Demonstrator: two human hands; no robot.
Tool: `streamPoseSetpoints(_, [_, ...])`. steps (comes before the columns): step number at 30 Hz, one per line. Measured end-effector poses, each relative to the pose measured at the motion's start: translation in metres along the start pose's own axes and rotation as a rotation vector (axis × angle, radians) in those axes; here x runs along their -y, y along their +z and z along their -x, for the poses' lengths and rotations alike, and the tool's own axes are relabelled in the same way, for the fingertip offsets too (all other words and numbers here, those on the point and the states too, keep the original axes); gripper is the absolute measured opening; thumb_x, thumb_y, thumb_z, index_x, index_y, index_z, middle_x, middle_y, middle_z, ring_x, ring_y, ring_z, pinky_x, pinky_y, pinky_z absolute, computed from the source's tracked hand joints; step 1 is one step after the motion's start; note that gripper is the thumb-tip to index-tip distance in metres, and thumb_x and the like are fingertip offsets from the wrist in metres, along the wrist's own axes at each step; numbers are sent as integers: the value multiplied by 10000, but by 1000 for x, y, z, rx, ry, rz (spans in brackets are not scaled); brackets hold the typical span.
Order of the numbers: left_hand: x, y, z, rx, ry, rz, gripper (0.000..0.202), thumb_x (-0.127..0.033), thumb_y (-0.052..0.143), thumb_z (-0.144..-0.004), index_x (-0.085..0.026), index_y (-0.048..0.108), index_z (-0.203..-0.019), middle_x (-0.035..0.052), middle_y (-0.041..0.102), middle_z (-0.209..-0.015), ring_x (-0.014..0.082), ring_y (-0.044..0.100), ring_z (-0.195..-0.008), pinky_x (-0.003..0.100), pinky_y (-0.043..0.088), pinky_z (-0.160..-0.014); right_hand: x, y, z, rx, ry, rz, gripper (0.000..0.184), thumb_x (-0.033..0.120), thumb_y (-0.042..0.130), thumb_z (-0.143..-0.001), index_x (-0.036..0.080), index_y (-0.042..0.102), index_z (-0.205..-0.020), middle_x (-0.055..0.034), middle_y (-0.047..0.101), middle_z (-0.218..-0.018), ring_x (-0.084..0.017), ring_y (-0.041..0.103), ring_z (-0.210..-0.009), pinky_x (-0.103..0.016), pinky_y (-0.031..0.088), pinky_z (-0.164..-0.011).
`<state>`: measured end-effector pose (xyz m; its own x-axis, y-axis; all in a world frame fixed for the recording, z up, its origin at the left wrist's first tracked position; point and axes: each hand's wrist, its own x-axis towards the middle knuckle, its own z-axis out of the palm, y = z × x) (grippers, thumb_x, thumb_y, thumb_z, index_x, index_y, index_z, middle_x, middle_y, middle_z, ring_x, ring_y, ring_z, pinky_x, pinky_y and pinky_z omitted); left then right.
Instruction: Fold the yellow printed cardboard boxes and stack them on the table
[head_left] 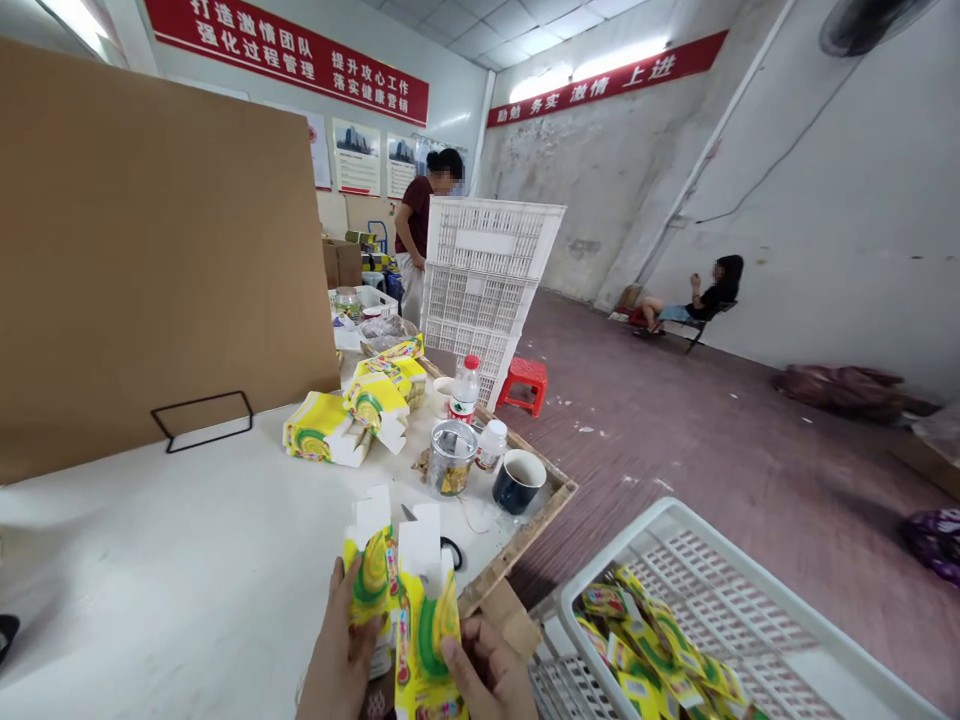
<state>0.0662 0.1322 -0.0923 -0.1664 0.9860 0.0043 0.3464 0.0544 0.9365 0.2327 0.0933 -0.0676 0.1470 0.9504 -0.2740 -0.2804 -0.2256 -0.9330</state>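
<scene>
My left hand [341,635] is closed around a yellow-and-green printed carton [369,575] with its white end flaps standing up. Close beside it, my right hand [491,668] grips a second yellow carton [426,640], its thumb on the printed front and its top flaps open. Behind the cartons, partly hidden, lies a pair of scissors [452,552] with a black handle. Farther up the white table [187,560] is a pile of flattened yellow cartons [322,425].
A navy mug [519,482], a clear jar [452,458], a white pill bottle [492,445] and a red-capped bottle [465,390] line the table's right edge. A white basket [675,515] of yellow cartons sits at right. Tall stacked crates [487,270] and two people are beyond.
</scene>
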Motion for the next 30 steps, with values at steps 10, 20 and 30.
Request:
streamPoseSetpoints(10, [-82,12,47,132,-70,439,663,-493,729,-766,-192,467,-1295,138,635,-1246,264,672,-1059,334,564,-877,2,-30,27,-36,-149,274,499,609,551,-876,117,519,-803,-27,498,-708,-90,430,-647,-187,372,-610])
streamPoseSetpoints(20, [-85,-1,73,329,-213,553,662,-453,703,-815,-227,422,-1369,134,639,-1292,276,662,-1109,347,545,-908,3,-26,55,118,-193,207,433,435,568,-930,160,468,-1249,-86,612,-991,-128,586,-823,-223,492,-768])
streamPoseSetpoints(30, [-63,-24,85,645,-253,762,362,-356,722,-834,-234,534,-1118,68,671,-1089,203,649,-949,290,496,-786,35,-34,51,368,-131,292,381,499,541,-940,122,589,-966,-25,547,-783,-74,463,-684,-173,357,-613])
